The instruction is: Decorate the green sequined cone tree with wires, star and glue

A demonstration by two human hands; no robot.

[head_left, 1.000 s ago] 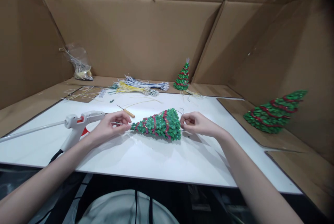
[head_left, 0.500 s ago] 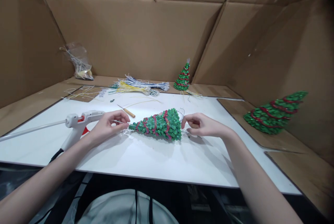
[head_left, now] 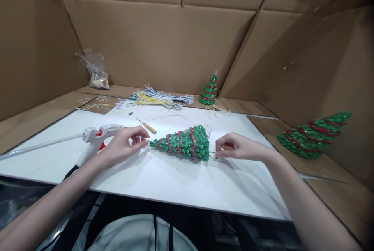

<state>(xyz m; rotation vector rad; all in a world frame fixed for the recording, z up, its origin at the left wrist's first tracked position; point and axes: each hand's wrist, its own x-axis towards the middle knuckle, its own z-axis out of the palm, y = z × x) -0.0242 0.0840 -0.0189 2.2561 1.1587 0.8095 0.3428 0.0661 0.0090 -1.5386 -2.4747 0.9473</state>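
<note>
A green beaded Christmas tree cone (head_left: 184,144) with red garland lies on its side on the white board (head_left: 163,177), tip pointing left. My left hand (head_left: 126,145) pinches a thin wire at the tree's tip. My right hand (head_left: 237,147) is closed in a pinch just right of the tree's base, holding a thin dark wire that runs out of the base.
A white glue gun (head_left: 96,138) lies left of my left hand. A wooden-handled awl (head_left: 147,126), bundles of coloured wires (head_left: 160,99) and a bag (head_left: 96,72) sit further back. A small finished tree (head_left: 208,91) stands at the back, a larger one (head_left: 314,134) lies at right. Cardboard walls surround the board.
My right hand has moved right, away from the tree's base, drawing the wire out. The left hand keeps its pinch at the tip. The camera view shifted slightly.
</note>
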